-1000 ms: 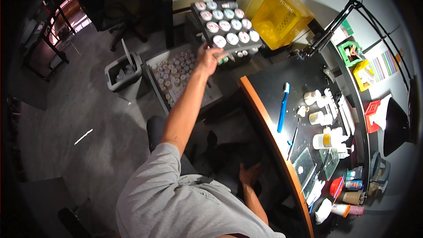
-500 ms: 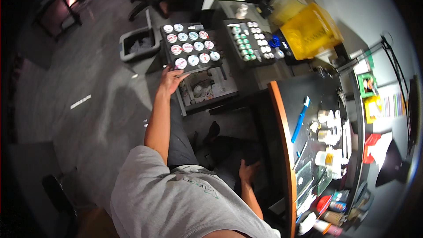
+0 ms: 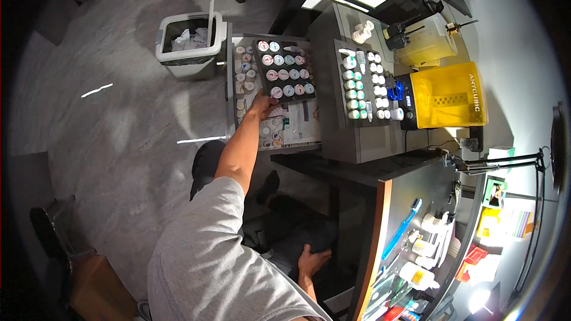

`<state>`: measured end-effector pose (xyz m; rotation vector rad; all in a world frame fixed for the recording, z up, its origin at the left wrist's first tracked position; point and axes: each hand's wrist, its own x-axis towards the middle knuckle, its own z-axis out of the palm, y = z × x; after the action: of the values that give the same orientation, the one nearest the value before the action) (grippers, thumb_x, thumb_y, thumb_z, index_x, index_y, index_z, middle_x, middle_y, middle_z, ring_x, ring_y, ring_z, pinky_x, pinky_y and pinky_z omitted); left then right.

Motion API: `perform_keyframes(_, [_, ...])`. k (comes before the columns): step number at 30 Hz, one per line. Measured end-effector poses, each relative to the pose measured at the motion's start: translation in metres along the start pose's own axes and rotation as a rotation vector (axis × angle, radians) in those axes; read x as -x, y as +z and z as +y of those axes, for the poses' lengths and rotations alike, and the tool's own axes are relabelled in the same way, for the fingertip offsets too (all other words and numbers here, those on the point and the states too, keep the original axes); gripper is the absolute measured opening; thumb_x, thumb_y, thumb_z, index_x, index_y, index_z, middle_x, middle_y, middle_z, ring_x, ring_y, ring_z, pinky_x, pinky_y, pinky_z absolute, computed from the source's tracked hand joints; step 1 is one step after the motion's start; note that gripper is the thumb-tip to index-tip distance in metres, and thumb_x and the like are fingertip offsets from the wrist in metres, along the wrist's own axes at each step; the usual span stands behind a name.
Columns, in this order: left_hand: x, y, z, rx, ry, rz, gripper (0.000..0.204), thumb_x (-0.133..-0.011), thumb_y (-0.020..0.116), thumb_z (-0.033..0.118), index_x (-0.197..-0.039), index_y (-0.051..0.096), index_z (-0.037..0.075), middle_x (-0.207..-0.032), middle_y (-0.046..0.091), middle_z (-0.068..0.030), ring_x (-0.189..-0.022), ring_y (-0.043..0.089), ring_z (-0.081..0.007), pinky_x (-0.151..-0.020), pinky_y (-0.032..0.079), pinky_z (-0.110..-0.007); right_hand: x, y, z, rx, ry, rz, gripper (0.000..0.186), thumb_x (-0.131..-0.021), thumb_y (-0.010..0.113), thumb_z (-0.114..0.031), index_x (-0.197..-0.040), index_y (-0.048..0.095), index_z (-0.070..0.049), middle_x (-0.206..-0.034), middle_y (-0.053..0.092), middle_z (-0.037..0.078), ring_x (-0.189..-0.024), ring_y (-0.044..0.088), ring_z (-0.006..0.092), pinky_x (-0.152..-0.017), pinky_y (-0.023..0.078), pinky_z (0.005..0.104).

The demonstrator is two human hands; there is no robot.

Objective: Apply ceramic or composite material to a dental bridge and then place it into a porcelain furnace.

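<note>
My left hand (image 3: 262,106) grips the near left corner of a black tray (image 3: 291,97) that holds rows of round jars with white, coloured-mark lids. The tray is over or in an open drawer (image 3: 231,92); whether it rests on the contents cannot be told. Around it in the drawer are small clear-lidded pots (image 3: 273,134) and flat white packets (image 3: 303,120). My right hand (image 3: 312,260) lies on my dark-trousered thigh, fingers stretched out and holding nothing.
On the cabinet (image 3: 342,142) stand a second black tray (image 3: 339,92) of small bottles and a yellow-covered machine (image 3: 449,98). A lidded bin (image 3: 220,41) is beyond the drawer. On the desk at right (image 3: 410,178) lie a blue brush (image 3: 402,230) and white bottles (image 3: 418,274).
The view has shifted, showing more of the drawer. The jar tray, with my left hand still on it, has moved inward from the drawer's front edge. My right hand stays by my thigh.
</note>
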<state>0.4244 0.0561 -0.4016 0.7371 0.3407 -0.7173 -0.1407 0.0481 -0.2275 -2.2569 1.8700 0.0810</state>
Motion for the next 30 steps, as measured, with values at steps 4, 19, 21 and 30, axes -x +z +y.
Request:
perform_keyframes(4, [-0.036,-0.012,-0.016,-0.024,-0.055,-0.061,0.075,-0.079,0.049,-0.026,-0.144,0.042,0.009,-0.134,0.059,-0.0123,-0.119,0.062,-0.0310,-0.095,0.057,-0.043,-0.005,-0.015,-0.027,0.023,-0.045,-0.006,0.099,-0.080,0.078,-0.035,-0.144,0.026,0.020,-0.143,0.037,0.042,-0.135,0.039,0.0543,-0.115,0.034,0.0540])
perform_keyframes(19, [-0.127,-0.023,-0.057,0.044,-0.136,-0.190,0.074,-0.084,0.054,-0.022,-0.148,0.035,0.010,-0.133,0.059,-0.0128,-0.113,0.065,-0.0307,-0.093,0.057,-0.043,-0.010,0.006,-0.002,0.195,0.031,-0.148,0.109,-0.077,0.077,-0.038,-0.147,0.017,0.021,-0.148,0.029,0.044,-0.142,0.029,0.0547,-0.121,0.024,0.0542])
perform_keyframes(21, [-0.133,-0.021,-0.065,0.032,-0.152,-0.202,0.075,-0.084,0.055,-0.022,-0.150,0.032,0.008,-0.136,0.057,-0.0128,-0.115,0.065,-0.0304,-0.090,0.058,-0.042,-0.012,-0.008,-0.018,0.157,0.078,-0.206,0.108,-0.082,0.074,-0.040,-0.147,0.015,0.024,-0.152,0.023,0.048,-0.147,0.022,0.0558,-0.126,0.017,0.0522])
perform_keyframes(30, [-0.103,-0.003,-0.041,-1.373,0.176,0.180,0.047,-0.071,0.082,0.030,-0.100,0.075,-0.007,-0.097,0.076,-0.0232,-0.094,0.074,-0.0280,-0.087,0.057,-0.039,-0.014,-0.006,-0.023,0.124,0.036,-0.078,0.100,-0.077,0.074,-0.038,-0.142,0.025,0.020,-0.141,0.038,0.043,-0.135,0.038,0.0552,-0.118,0.029,0.0540])
